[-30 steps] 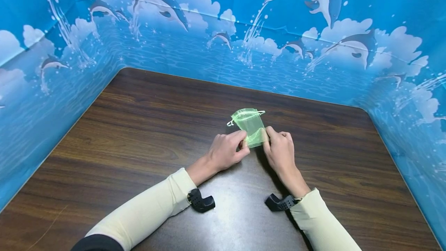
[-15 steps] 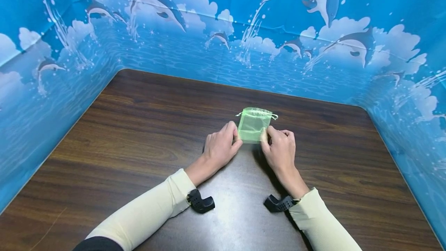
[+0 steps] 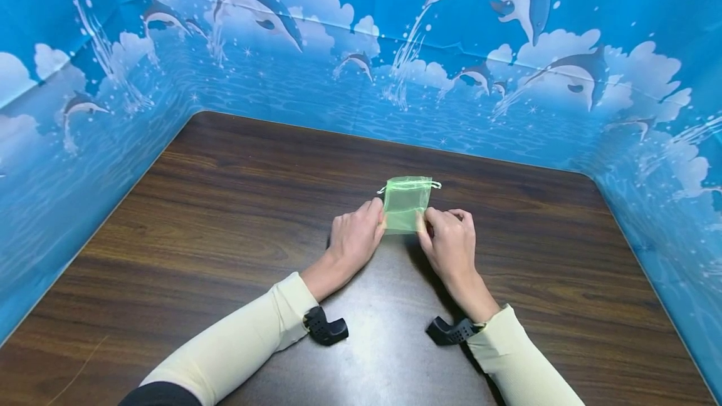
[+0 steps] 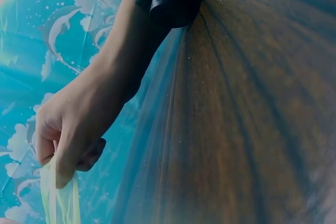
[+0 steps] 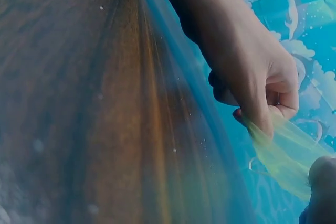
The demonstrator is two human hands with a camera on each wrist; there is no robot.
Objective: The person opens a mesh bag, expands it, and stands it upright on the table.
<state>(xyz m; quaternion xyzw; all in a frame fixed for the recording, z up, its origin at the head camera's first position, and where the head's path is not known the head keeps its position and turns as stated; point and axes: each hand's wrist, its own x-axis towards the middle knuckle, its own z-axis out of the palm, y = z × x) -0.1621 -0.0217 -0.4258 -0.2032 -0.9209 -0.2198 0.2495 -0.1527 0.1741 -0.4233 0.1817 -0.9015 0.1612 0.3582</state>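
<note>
A small light green sheer drawstring pouch (image 3: 405, 205) is held close over the table, its white drawstring loops at the far end. My left hand (image 3: 356, 230) pinches the left side near the bottom, thumb on the near face. At the opposite side my right hand (image 3: 451, 240) pinches the pouch between thumb and fingers. In the left wrist view, the right hand (image 4: 79, 114) appears with part of the pouch (image 4: 60, 195) hanging from its pinch. The right wrist view shows the left hand (image 5: 252, 66) gripping the pouch (image 5: 286, 158), stretched toward the right hand's fingers (image 5: 324, 182).
The dark wood-grain table (image 3: 254, 205) spreads around both hands. A blue curtain printed with dolphins and clouds (image 3: 350, 36) walls its back and sides. Black wrist cameras (image 3: 326, 326) sit on both wrists beside the cream sleeves (image 3: 237, 337).
My left hand has shifted its grip from the bottom corner to the pouch's left side. The pouch has straightened, swung right, then come slightly back left. The right hand keeps its pinch.
</note>
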